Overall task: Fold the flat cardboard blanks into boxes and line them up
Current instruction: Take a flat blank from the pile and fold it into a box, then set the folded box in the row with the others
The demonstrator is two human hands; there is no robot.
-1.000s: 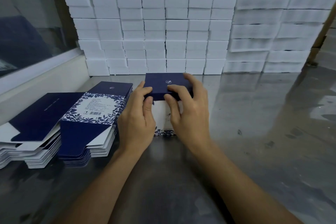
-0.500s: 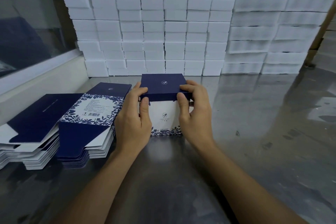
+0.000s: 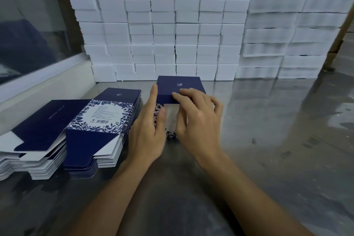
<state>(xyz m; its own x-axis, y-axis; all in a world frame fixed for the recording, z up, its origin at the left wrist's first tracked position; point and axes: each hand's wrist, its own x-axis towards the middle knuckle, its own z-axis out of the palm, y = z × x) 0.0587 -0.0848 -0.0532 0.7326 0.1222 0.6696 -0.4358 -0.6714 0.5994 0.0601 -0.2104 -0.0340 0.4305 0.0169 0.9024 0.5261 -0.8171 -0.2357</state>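
Box (image 3: 179, 87) with a dark blue top stands on the shiny bench (image 3: 268, 130), in the middle, just in front of a big wall of stacked white boxes (image 3: 164, 25) at the far side. We see the left hand (image 3: 146, 132) lying flat against the box's left side with straight fingers and the thumb on the near face, and the right hand (image 3: 197, 119) bent over the near top edge, fingertips pressing the blue flap down. To the left, two piles of flat blanks (image 3: 99, 120) sit near the box, blue with white flower print.
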